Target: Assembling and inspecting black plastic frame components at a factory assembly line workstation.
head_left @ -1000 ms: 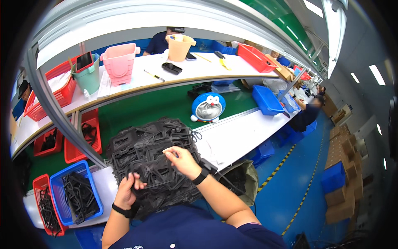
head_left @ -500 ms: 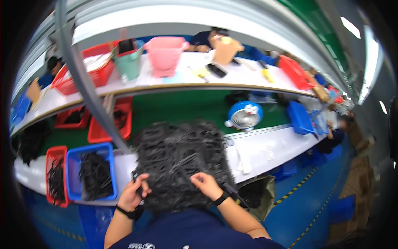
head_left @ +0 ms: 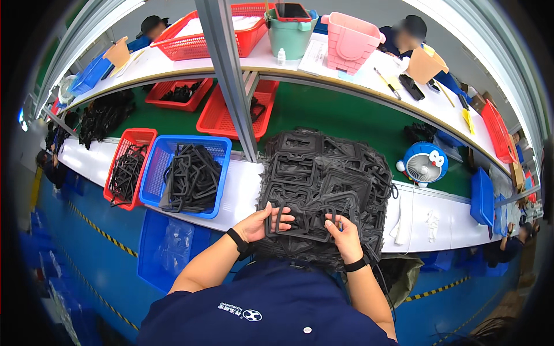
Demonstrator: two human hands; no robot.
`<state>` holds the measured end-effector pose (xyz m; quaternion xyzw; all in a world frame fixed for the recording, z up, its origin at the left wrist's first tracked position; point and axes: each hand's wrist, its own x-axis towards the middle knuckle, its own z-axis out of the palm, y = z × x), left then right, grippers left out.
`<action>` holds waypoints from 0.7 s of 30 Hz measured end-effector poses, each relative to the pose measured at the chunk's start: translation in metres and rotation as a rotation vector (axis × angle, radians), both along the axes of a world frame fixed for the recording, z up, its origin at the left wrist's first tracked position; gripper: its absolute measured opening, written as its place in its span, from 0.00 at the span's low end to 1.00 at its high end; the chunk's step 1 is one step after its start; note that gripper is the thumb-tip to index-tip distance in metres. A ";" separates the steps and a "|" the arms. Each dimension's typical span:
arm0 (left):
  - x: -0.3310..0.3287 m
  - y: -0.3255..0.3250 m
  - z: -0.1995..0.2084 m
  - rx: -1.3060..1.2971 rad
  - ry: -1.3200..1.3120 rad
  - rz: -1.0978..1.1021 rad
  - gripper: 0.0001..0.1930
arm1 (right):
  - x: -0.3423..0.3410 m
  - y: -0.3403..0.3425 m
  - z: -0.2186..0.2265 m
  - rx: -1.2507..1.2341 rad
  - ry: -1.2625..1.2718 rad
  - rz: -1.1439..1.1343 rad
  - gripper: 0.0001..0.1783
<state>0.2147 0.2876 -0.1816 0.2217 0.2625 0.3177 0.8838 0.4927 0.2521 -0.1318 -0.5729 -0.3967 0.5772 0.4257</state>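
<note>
Right of the blue basket [head_left: 151,183] — black pieces [head_left: 193,179] already inside — the left hand [head_left: 254,226] and right hand [head_left: 348,239] pinch a black frame [head_left: 301,236] between closed fingers, a thick pile [head_left: 346,181] seemingly remaining.

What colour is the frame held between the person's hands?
The frame is black, showing best in the head view.

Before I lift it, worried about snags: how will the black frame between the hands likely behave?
The black frame is probably light: slim bars around open space. It seems fairly stiff, with near-straight edges between left hand and right hand. It might snag on the pile close beneath.
</note>
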 end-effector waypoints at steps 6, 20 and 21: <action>0.000 -0.004 -0.021 -0.141 -0.029 0.046 0.40 | -0.012 -0.001 0.020 -0.032 -0.016 0.071 0.14; -0.016 -0.019 -0.055 -0.231 -0.098 0.287 0.12 | -0.025 0.003 -0.037 0.195 -0.826 0.255 0.16; -0.015 -0.020 -0.046 -0.234 -0.105 0.308 0.11 | -0.027 -0.006 -0.042 0.214 -0.950 0.314 0.18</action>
